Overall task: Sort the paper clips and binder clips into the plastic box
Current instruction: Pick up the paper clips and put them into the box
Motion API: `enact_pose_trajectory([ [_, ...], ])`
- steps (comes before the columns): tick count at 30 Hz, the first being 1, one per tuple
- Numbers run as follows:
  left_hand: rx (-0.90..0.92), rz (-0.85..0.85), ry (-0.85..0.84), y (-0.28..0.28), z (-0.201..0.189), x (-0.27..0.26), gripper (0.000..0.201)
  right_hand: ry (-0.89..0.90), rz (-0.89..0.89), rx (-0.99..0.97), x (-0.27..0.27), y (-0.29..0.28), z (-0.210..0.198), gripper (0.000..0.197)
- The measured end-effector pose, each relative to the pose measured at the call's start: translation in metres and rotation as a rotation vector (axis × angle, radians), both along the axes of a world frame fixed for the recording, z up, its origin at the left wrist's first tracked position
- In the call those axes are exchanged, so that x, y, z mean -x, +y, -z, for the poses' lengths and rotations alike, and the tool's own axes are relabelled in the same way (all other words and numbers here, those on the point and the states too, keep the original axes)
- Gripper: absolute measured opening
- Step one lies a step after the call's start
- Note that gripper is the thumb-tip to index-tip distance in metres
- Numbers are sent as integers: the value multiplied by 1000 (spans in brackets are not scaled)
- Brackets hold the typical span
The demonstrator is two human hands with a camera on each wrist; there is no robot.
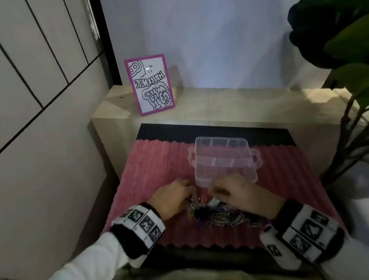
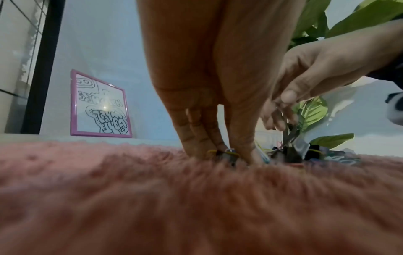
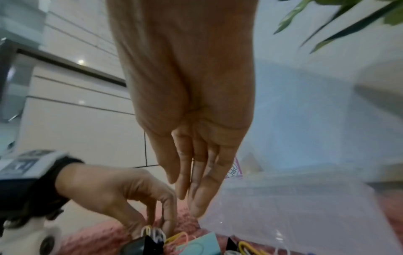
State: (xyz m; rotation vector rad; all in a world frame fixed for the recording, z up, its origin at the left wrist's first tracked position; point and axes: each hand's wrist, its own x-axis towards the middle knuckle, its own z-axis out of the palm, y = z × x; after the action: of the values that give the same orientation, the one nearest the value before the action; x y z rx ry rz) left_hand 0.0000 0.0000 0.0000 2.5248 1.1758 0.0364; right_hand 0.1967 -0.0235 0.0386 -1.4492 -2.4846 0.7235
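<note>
A clear plastic box (image 1: 224, 158) with dividers lies open on a pink rug (image 1: 159, 166). Just in front of it is a heap of coloured paper clips and binder clips (image 1: 214, 214). My left hand (image 1: 174, 197) reaches down at the heap's left edge and pinches the wire loops of a black binder clip (image 3: 150, 233); the same pinch (image 2: 226, 153) shows in the left wrist view. My right hand (image 1: 235, 194) hovers over the heap beside the box's near wall, its fingers (image 3: 196, 203) straight and pointing down, with nothing plainly held. A teal binder clip (image 3: 205, 241) lies below them.
A pink-framed drawing (image 1: 150, 84) leans on a wooden ledge (image 1: 244, 101) behind the rug. A leafy plant (image 1: 348, 36) overhangs the right side. A panelled wall (image 1: 23, 114) closes the left.
</note>
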Motion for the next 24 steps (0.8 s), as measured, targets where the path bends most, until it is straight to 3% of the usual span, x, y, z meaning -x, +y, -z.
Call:
enact_pose_trajectory([
  [5, -26, -38, -70, 5, -7, -3, 13, -251, -75, 3, 28, 1, 4, 20],
  [11, 17, -219, -238, -2, -11, 8, 15, -294, -54, -14, 41, 1, 14, 27],
  [17, 136, -380, -498, -2, -17, 21, 7, -128, 67, 25, 32, -2, 25, 23],
  [19, 270, -406, -602, -3, -16, 23, 18, -31, 108, 62, 29, -4, 28, 18],
  [24, 364, -385, -625, -2, -12, 18, 23, 255, 224, 34, 16, -2, 27, 14],
])
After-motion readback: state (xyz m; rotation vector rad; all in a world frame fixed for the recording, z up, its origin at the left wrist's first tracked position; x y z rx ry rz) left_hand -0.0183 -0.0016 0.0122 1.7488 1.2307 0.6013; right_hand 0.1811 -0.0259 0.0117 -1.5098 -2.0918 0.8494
